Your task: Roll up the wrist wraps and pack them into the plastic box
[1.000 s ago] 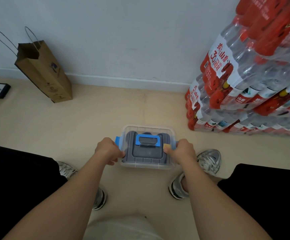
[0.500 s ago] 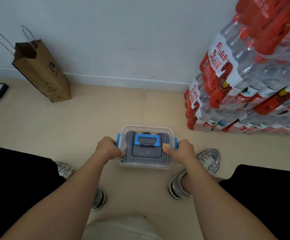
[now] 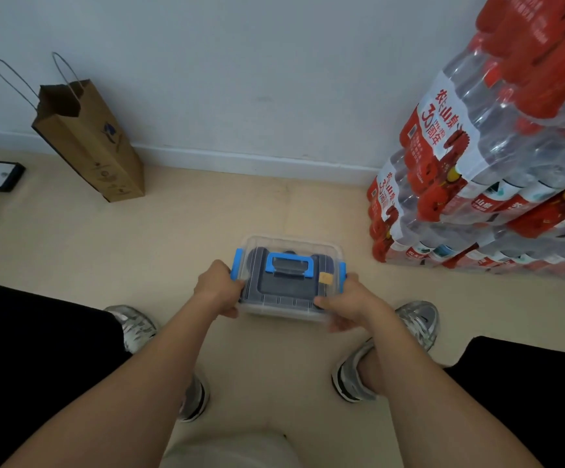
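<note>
Plastic box [image 3: 284, 309], clear, with a blue handle [image 3: 289, 265] and blue side latches, lid on, sits low between the person's grey shoes [image 3: 419, 322]; whether it touches the beige floor [image 3: 206, 224] cannot be told. Dark grey wrist wraps [image 3: 287, 288] show through the lid. The left hand [image 3: 218, 285] grips the box's left end. The right hand [image 3: 348, 304] grips the near right corner, thumb on the lid below a small yellow tag [image 3: 325, 278] whose print is unreadable. At right, stacked packs of bottled water [image 3: 476, 163] carry red labels reading "农夫山泉" and "30". At left, a brown paper bag [image 3: 95, 146] has an illegible logo.
</note>
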Demonstrator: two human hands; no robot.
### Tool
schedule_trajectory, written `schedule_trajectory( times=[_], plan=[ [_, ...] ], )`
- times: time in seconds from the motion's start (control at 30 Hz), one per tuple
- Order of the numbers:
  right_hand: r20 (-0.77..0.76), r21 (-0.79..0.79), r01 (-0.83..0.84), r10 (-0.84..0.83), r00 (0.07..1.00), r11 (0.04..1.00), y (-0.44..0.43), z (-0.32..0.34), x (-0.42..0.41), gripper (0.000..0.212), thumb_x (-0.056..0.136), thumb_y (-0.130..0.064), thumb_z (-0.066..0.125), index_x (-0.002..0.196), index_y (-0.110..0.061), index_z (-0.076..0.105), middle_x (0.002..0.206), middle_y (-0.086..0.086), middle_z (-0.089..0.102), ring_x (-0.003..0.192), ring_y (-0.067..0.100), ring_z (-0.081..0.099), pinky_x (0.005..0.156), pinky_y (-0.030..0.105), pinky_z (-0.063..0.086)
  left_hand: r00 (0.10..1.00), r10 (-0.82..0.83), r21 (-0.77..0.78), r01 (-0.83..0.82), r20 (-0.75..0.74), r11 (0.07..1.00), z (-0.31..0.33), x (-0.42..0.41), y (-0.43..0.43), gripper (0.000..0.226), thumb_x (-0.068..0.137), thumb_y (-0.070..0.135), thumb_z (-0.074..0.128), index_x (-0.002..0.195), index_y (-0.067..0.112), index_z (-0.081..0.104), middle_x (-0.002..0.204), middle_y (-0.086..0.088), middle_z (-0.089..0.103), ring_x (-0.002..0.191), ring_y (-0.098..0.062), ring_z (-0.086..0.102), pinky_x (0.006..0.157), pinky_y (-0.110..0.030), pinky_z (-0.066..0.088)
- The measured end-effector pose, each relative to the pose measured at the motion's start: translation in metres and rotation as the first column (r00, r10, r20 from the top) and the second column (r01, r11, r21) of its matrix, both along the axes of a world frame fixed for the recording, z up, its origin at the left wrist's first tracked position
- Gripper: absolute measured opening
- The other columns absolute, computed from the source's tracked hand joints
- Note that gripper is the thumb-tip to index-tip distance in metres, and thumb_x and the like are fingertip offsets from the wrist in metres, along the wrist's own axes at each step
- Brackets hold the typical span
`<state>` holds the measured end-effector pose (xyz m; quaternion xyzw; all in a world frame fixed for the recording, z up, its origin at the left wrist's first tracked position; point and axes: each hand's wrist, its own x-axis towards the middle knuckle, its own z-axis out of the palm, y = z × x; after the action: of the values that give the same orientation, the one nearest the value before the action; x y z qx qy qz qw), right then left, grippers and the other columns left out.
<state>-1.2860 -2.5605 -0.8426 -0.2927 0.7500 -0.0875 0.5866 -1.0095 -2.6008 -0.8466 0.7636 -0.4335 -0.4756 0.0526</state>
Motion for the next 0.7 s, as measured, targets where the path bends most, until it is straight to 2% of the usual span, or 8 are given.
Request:
schedule_trajectory(
  times=[0.1, 0.17, 0.27, 0.4, 0.5, 0.57, 0.63, 0.7],
  plan=[
    [-0.093, -0.284, 0.013, -0.04, 0.995, 0.959, -0.02, -0.005, 0.011, 0.098, 0.09, -0.026, 0.088, 0.163, -0.025, 0.023, 0.146, 0.012, 0.054, 0.122, 0.039, 0.067, 0.093, 0.048, 0.064, 0.995, 0.098, -0.168, -0.097, 0.0, 0.981, 0.0, -0.003, -0.023, 0.037, 0.097, 0.021, 0.075, 0.125, 0.012, 0.053, 0.122, -0.018, 0.064, 0.098, -0.041, 0.074, 0.087, -0.051, 0.065],
    [-0.164, -0.39, -0.031, -0.036, 0.986, 0.92, -0.035, -0.007, 0.021, 0.095, 0.089, -0.026, 0.087, 0.165, -0.019, 0.031, 0.155, 0.011, 0.055, 0.134, 0.035, 0.061, 0.108, 0.042, 0.053, 0.992, 0.121, -0.224, -0.124, -0.026, 0.967, -0.002, -0.006, -0.038, 0.051, 0.092, 0.018, 0.081, 0.135, 0.012, 0.054, 0.127, -0.016, 0.065, 0.099, -0.034, 0.071, 0.079, -0.041, 0.061],
    [-0.296, -0.463, -0.13, -0.014, 0.955, 0.877, -0.059, -0.007, 0.034, 0.066, 0.094, -0.012, 0.072, 0.155, -0.01, 0.048, 0.144, 0.016, 0.065, 0.128, 0.037, 0.063, 0.101, 0.036, 0.053, 0.973, 0.219, -0.27, -0.229, -0.066, 0.935, -0.01, -0.009, -0.063, 0.062, 0.086, 0.005, 0.079, 0.142, 0.013, 0.053, 0.134, -0.015, 0.06, 0.09, -0.023, 0.064, 0.058, -0.028, 0.048],
    [-0.298, -0.498, -0.08, -0.084, 0.951, 0.863, -0.094, -0.013, 0.045, 0.042, 0.093, -0.005, 0.056, 0.134, -0.009, 0.061, 0.117, 0.018, 0.07, 0.113, 0.04, 0.066, 0.094, 0.049, 0.059, 0.907, 0.403, -0.262, -0.421, -0.122, 0.869, -0.017, -0.009, -0.103, 0.06, 0.087, 0.005, 0.081, 0.143, 0.006, 0.058, 0.136, -0.018, 0.062, 0.111, -0.031, 0.066, 0.08, -0.033, 0.056],
    [-0.302, -0.523, -0.068, -0.11, 0.947, 0.849, -0.121, -0.021, 0.05, 0.039, 0.093, -0.005, 0.054, 0.132, -0.007, 0.06, 0.106, 0.012, 0.069, 0.095, 0.03, 0.067, 0.073, 0.022, 0.057, 0.893, 0.408, -0.296, -0.449, -0.191, 0.843, -0.019, -0.01, -0.132, 0.056, 0.087, 0.005, 0.081, 0.139, 0.007, 0.06, 0.124, -0.01, 0.067, 0.108, -0.028, 0.068, 0.087, -0.032, 0.057],
    [-0.283, -0.537, -0.066, -0.106, 0.953, 0.841, -0.141, -0.024, 0.051, 0.048, 0.093, -0.004, 0.053, 0.141, -0.01, 0.055, 0.107, 0.008, 0.067, 0.084, 0.019, 0.065, 0.054, 0.006, 0.043, 0.896, 0.373, -0.323, -0.436, -0.24, 0.84, -0.019, -0.011, -0.149, 0.042, 0.087, 0.005, 0.08, 0.124, 0.017, 0.064, 0.104, 0.002, 0.066, 0.091, -0.017, 0.066, 0.076, -0.024, 0.054],
    [-0.181, -0.503, -0.034, -0.066, 0.981, 0.864, -0.161, -0.021, 0.052, 0.07, 0.095, -0.005, 0.055, 0.161, -0.017, 0.035, 0.13, 0.012, 0.065, 0.093, 0.018, 0.067, 0.069, 0.017, 0.054, 0.899, 0.312, -0.331, -0.408, -0.306, 0.851, -0.019, -0.014, -0.16, 0.032, 0.089, 0.005, 0.077, 0.099, 0.029, 0.059, 0.088, 0.013, 0.061, 0.077, -0.005, 0.061, 0.062, -0.018, 0.048],
    [-0.077, -0.43, -0.053, 0.022, 0.997, 0.902, -0.178, -0.018, 0.049, 0.081, 0.098, -0.008, 0.06, 0.169, -0.021, 0.023, 0.162, 0.011, 0.046, 0.128, 0.027, 0.062, 0.105, 0.039, 0.056, 0.911, 0.223, -0.34, -0.344, -0.346, 0.875, -0.019, -0.016, -0.164, 0.035, 0.091, 0.001, 0.073, 0.108, 0.031, 0.067, 0.094, 0.017, 0.062, 0.076, 0.0, 0.064, 0.056, -0.013, 0.05]
  ],
)
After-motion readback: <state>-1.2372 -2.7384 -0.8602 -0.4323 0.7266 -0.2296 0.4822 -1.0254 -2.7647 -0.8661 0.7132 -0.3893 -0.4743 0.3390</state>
